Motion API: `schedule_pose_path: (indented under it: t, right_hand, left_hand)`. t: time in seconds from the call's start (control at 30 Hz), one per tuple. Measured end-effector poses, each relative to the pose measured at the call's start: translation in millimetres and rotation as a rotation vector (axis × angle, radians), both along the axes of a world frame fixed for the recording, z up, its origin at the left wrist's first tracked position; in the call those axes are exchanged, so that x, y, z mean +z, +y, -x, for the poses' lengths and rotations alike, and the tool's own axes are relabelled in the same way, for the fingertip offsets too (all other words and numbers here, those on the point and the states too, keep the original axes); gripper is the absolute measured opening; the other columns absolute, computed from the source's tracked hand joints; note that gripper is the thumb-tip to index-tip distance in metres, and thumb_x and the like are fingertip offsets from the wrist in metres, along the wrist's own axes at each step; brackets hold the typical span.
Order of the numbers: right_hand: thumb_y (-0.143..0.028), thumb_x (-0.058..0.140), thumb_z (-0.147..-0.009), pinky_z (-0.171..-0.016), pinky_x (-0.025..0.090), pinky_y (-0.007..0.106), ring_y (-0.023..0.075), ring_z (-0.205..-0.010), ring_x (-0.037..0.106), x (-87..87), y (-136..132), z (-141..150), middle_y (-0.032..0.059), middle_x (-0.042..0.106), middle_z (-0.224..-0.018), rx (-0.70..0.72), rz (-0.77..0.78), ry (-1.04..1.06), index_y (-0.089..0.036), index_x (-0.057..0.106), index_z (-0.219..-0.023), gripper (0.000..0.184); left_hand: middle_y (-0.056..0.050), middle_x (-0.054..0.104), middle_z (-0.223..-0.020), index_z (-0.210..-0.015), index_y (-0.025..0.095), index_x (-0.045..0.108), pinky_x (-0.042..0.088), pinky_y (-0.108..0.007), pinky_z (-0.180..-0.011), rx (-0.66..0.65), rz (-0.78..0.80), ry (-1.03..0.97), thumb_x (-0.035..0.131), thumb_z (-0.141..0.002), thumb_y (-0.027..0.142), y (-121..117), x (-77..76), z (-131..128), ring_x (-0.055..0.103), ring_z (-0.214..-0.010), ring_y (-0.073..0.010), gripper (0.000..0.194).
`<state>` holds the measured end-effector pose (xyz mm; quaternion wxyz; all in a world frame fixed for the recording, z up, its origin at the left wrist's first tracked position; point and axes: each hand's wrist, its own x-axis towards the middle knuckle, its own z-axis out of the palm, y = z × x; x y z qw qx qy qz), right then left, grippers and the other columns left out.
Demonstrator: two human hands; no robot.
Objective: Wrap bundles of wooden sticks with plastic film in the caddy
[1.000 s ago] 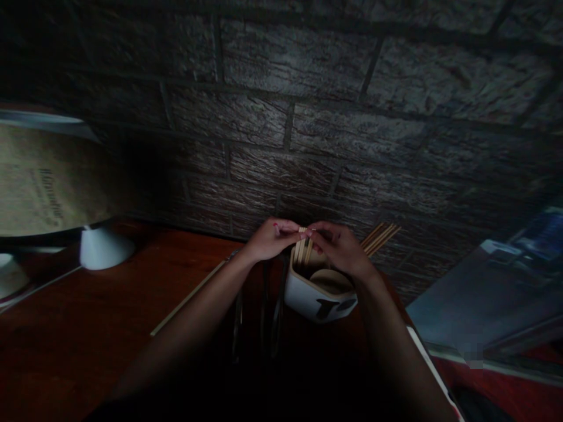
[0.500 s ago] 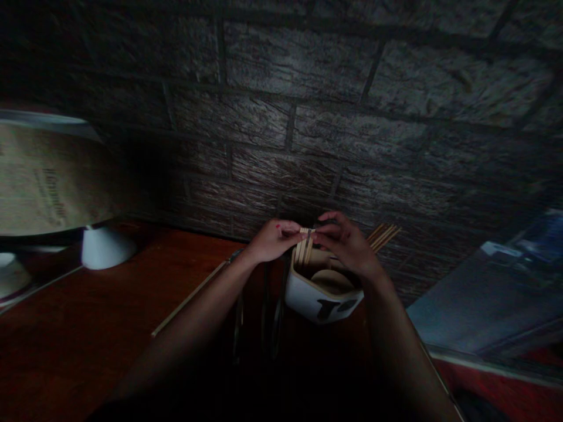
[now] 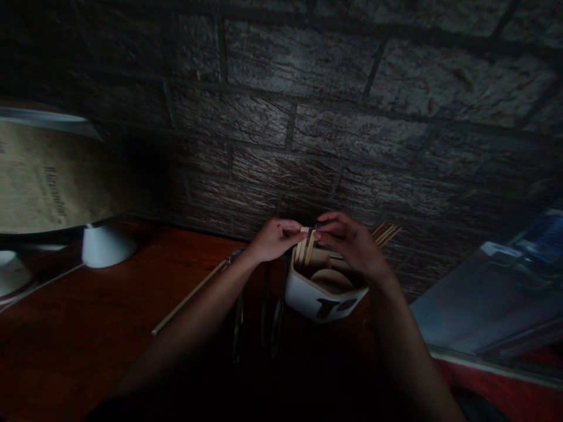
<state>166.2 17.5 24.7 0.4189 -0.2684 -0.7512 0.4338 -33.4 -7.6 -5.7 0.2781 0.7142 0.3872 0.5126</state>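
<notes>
My left hand (image 3: 277, 239) pinches the top ends of several thin wooden sticks (image 3: 304, 249), which stand upright at the left end of a white container (image 3: 314, 302) with dark print on its front. Close beside it, my right hand (image 3: 349, 240) has thumb and fingers closed at the tops of the same sticks. A round-edged tan piece (image 3: 332, 279) lies inside the container. More thin sticks (image 3: 387, 233) poke out behind my right hand, leaning right. Dim light makes the fingertips hard to read.
A rough brick wall (image 3: 264, 123) rises right behind the container. On the brown table (image 3: 109, 316) lie a long thin stick (image 3: 189, 299) and dark metal tongs (image 3: 275, 328). A white cone-shaped base (image 3: 105, 246) stands left, under a large tan printed object (image 3: 53, 176).
My right hand has shifted very slightly to the right, and the gap between the sticks at the fingertips looks a little wider. The left hand stays in place.
</notes>
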Motion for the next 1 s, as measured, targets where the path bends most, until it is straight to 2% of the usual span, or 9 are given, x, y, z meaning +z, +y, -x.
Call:
schedule_pose_path:
  t: [0.1,0.2,0.43,0.67,1.0]
  right_hand:
    - [-0.031,0.074,-0.076,-0.078,0.055,0.031,0.0160,-0.078,0.070,-6.8,5.6,4.4,0.0009,0.073,-0.082,-0.022,-0.076,-0.012,-0.022,0.063,-0.104,0.031]
    - [-0.030,0.072,-0.077,-0.076,0.056,0.030,0.0153,-0.075,0.069,-11.4,10.1,6.5,0.0005,0.071,-0.082,-0.025,-0.086,-0.020,-0.022,0.065,-0.105,0.030]
    - [-0.029,0.071,-0.079,-0.080,0.054,0.031,0.0164,-0.083,0.068,-7.4,7.8,5.4,0.0009,0.069,-0.084,-0.065,-0.202,-0.042,-0.023,0.066,-0.109,0.031]
    - [-0.029,0.070,-0.080,-0.079,0.056,0.032,0.0165,-0.080,0.070,-7.0,5.6,4.9,0.0013,0.069,-0.086,-0.031,-0.132,0.006,-0.023,0.066,-0.106,0.027]
    - [-0.031,0.069,-0.081,-0.079,0.056,0.031,0.0171,-0.082,0.069,-8.5,6.4,8.2,-0.0002,0.067,-0.082,-0.070,-0.235,-0.016,-0.024,0.060,-0.105,0.027]
  left_hand:
    - [-0.004,0.069,-0.076,-0.079,0.011,0.069,0.046,-0.024,-0.069,-0.016,-0.018,0.022,0.063,-0.084,0.033,-1.0,0.9,-0.3,0.062,-0.073,-0.0146,0.023]
    - [-0.004,0.068,-0.076,-0.083,0.010,0.069,0.045,-0.023,-0.067,-0.040,-0.003,0.015,0.062,-0.085,0.033,-1.4,1.3,-0.6,0.061,-0.072,-0.0138,0.024]
    - [-0.004,0.071,-0.079,-0.084,0.012,0.069,0.046,-0.023,-0.068,-0.060,-0.003,-0.015,0.064,-0.084,0.033,1.4,-0.7,-0.2,0.063,-0.074,-0.0139,0.022]
    - [-0.006,0.073,-0.085,-0.089,0.012,0.070,0.048,-0.024,-0.072,-0.022,-0.012,0.012,0.063,-0.084,0.033,3.0,-3.7,-1.2,0.066,-0.079,-0.0156,0.023]
    - [-0.005,0.074,-0.084,-0.089,0.013,0.070,0.050,-0.024,-0.072,-0.018,-0.044,0.020,0.064,-0.083,0.032,2.3,-4.5,-1.0,0.068,-0.078,-0.0158,0.020]
